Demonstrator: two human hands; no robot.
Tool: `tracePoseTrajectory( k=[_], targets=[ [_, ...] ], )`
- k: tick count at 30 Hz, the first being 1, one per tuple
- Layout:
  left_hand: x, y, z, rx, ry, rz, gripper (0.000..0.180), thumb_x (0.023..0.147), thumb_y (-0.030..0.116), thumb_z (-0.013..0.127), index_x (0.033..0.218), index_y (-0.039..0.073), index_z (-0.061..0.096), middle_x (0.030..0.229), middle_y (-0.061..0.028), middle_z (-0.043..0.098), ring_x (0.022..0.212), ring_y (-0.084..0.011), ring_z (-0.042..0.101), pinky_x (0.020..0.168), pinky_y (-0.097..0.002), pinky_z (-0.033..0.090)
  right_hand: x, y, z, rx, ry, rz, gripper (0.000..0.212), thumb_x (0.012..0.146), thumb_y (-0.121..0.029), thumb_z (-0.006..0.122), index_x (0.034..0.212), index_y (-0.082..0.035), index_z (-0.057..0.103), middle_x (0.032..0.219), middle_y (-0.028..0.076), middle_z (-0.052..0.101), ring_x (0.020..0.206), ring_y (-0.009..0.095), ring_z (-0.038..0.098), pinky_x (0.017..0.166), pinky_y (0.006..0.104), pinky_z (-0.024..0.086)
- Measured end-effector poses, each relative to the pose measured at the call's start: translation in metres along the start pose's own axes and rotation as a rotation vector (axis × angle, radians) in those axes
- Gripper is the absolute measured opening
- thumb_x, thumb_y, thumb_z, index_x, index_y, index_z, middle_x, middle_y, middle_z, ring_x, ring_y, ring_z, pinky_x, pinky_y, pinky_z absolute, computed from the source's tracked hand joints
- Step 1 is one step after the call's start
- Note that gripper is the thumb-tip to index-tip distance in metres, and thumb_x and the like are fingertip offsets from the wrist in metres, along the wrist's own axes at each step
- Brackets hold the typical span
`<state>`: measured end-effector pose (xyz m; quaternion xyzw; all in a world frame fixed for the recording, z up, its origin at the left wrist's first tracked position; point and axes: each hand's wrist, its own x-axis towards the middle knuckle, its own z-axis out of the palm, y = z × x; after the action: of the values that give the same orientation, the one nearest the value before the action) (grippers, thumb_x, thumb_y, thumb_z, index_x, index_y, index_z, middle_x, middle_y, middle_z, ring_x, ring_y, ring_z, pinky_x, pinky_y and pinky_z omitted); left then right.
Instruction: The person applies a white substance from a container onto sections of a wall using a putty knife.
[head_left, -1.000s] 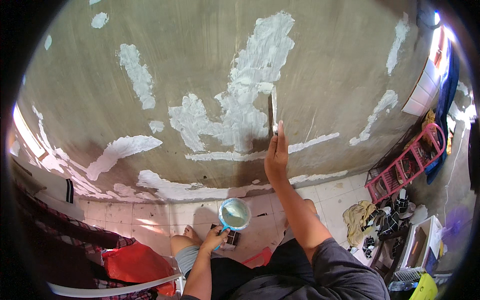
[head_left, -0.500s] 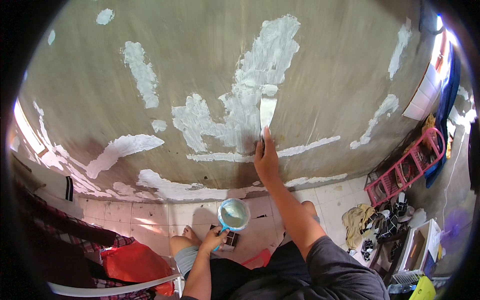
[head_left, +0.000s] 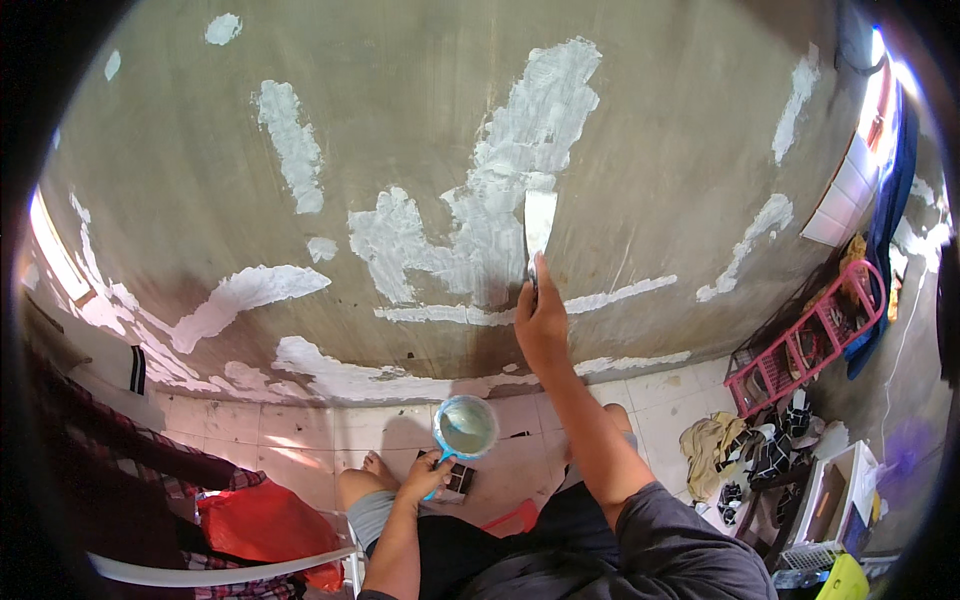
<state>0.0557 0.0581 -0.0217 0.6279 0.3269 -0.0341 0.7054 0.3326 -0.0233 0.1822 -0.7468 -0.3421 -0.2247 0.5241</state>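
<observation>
Red bag (head_left: 265, 522), far left. Person's left hand (head_left: 424, 478), closed round the handle of a blue-handled pot (head_left: 439, 432), pale paste (head_left: 466, 432) inside, held above floor tiles; a tilting wrist could spill it. White patch (head_left: 490, 205), mid-wall. Right hand (head_left: 541, 318), gripping a scraper (head_left: 540, 222), blade at the patch's right edge; too steep an angle might gouge it. Pink rack (head_left: 808, 345), far right.

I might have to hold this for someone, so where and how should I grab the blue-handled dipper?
Probably by the handle of the dipper, coming from the wearer's side: it sticks out from the round bowl toward the body, and the left hand already grips it there. The bowl is open with pale paste inside, so best keep off the rim.
</observation>
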Motion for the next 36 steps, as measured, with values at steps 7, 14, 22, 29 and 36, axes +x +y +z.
tracePoseTrajectory(
  k=[7, 14, 22, 29, 36],
  targets=[
    [-0.002, -0.004, -0.002, -0.007, -0.008, -0.032, 0.027, 0.092, 0.033, 0.066, 0.098, 0.008, 0.058, 0.062, -0.0014, 0.054, 0.041, -0.0109, 0.046, 0.038, -0.0277, 0.034, -0.015, 0.014, 0.011, 0.016, 0.118, -0.191, 0.047, 0.095, -0.005, 0.05, 0.141, -0.001, 0.04, 0.115, 0.026, 0.059, 0.097, 0.041, 0.06, 0.082, 0.0419, 0.05],
    [-0.011, 0.012, 0.003, 0.031, 0.034, -0.065, 0.029, 0.093, 0.035, 0.065, 0.098, 0.007, 0.057, 0.063, -0.0017, 0.054, 0.041, -0.0111, 0.046, 0.038, -0.028, 0.033, 0.011, 0.004, 0.011, -0.006, 0.005, -0.038, 0.048, 0.098, -0.008, 0.048, 0.143, -0.004, 0.036, 0.125, 0.026, 0.055, 0.107, 0.043, 0.057, 0.089, 0.0437, 0.047],
    [-0.001, -0.001, 0.001, 0.033, -0.006, -0.041, 0.03, 0.093, 0.034, 0.065, 0.097, 0.006, 0.057, 0.062, -0.0021, 0.054, 0.039, -0.0113, 0.046, 0.037, -0.0286, 0.033, -0.011, 0.042, 0.042, 0.036, -0.006, -0.111, 0.05, 0.099, -0.007, 0.046, 0.145, -0.002, 0.028, 0.138, 0.026, 0.046, 0.12, 0.044, 0.05, 0.099, 0.0443, 0.043],
    [-0.001, -0.003, -0.001, 0.012, 0.009, -0.042, 0.028, 0.093, 0.033, 0.065, 0.095, 0.006, 0.058, 0.063, -0.0018, 0.055, 0.04, -0.0109, 0.046, 0.038, -0.0282, 0.034, 0.007, 0.042, 0.041, 0.008, -0.04, -0.087, 0.049, 0.1, -0.009, 0.044, 0.146, -0.002, 0.027, 0.135, 0.027, 0.047, 0.122, 0.044, 0.048, 0.101, 0.0449, 0.042],
    [-0.003, 0.004, 0.0, 0.062, 0.006, -0.052, 0.029, 0.093, 0.034, 0.065, 0.097, 0.006, 0.058, 0.063, -0.0015, 0.055, 0.042, -0.011, 0.047, 0.039, -0.028, 0.035, -0.011, 0.067, 0.059, -0.042, -0.064, -0.116, 0.048, 0.101, -0.008, 0.043, 0.144, 0.003, 0.027, 0.139, 0.027, 0.043, 0.128, 0.042, 0.044, 0.104, 0.0425, 0.041]
  ],
)
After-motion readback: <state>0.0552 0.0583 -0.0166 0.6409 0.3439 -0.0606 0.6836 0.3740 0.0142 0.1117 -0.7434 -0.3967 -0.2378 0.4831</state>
